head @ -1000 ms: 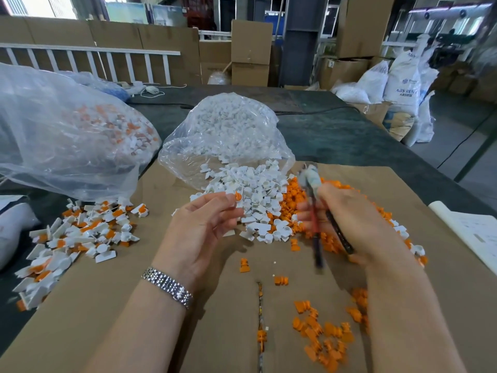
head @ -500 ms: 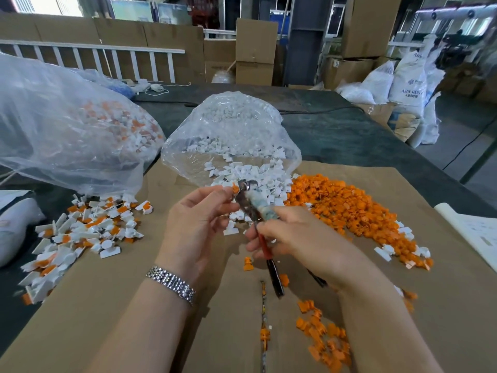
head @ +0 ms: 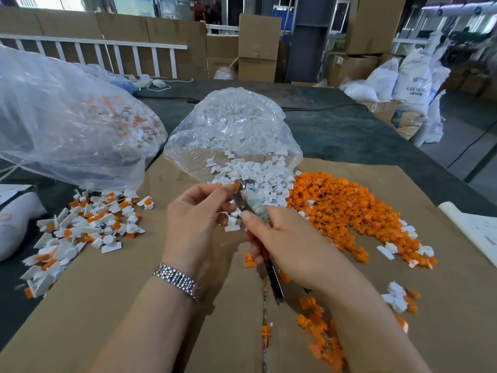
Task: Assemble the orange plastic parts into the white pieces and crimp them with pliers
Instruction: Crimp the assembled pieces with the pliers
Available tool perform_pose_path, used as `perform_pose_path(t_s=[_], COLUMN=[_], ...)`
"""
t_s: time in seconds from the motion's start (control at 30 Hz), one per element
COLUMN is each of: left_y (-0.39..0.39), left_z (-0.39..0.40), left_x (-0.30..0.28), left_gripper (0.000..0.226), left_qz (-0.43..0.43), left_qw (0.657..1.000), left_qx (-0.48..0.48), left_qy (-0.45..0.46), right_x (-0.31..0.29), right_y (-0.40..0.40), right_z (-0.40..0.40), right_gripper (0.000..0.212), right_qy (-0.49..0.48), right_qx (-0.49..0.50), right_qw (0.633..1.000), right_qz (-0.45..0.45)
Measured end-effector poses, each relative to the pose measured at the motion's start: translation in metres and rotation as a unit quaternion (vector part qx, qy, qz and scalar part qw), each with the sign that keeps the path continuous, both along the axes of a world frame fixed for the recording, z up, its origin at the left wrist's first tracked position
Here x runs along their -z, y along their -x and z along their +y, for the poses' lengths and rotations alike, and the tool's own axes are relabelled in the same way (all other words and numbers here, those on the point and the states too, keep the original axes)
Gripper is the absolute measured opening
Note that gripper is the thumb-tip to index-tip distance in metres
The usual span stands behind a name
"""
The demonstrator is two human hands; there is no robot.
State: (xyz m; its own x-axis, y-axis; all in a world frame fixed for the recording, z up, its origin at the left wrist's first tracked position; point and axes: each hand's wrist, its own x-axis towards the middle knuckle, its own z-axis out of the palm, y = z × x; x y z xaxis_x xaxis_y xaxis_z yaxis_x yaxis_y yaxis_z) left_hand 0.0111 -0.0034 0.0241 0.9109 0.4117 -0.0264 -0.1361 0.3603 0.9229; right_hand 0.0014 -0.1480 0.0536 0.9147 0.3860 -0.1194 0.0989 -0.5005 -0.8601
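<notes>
Left hand, raised above the brown cardboard sheet, palm turned toward the right, fingers curled, thumb and fingertips pinching a small orange plastic part fitted to a white piece, held just in front of the loose heap of white plastic pieces. Silver metal link bracelet around the left wrist.

Right hand, back facing up, fingers wrapped round the handles of metal pliers with a tape-wrapped neck and dark red and black grips. Pliers angled up and to the left, steel head meeting the pinched part right at the left fingertips; grip ends sticking out below the palm toward the seam in the cardboard. Jaws set about the part, though whether fully closed cannot be told.

Pinched part: bright orange, small, mostly hidden by fingertips and pliers head, its shape unclear.

White heap spilling from a clear plastic bag behind the hands. Broad spread of loose orange plastic parts just right of it. Pile of joined white-and-orange pieces at the left cardboard edge, below a larger clear bag of the same. Scattered orange parts near the right forearm.
</notes>
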Motion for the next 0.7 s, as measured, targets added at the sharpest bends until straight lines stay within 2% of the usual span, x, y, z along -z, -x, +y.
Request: perform_pose_path(t_s=[0.17,0.53,0.6,0.7], left_y=[-0.001,0.002,0.001,0.001], left_z=[0.000,-0.003,-0.003,-0.001], left_x=[0.001,0.000,0.000,-0.001], left_gripper=[0.005,0.015,0.014,0.007], left_qz=[0.007,0.003,0.009,0.009], left_qw=[1.000,0.998,0.998,0.998], left_qx=[0.010,0.014,0.012,0.017], left_qy=[0.016,0.067,0.064,0.051], right_x=[0.003,0.010,0.009,0.001], right_y=[0.001,-0.002,-0.003,-0.005], right_z=[0.006,0.013,0.009,-0.001], right_gripper=[0.044,0.039,0.039,0.038], right_qy=[0.043,0.099,0.068,-0.043], right_qx=[0.011,0.049,0.042,0.010], right_qw=[0.998,0.989,0.995,0.997], right_qz=[-0.038,-0.101,-0.064,0.065])
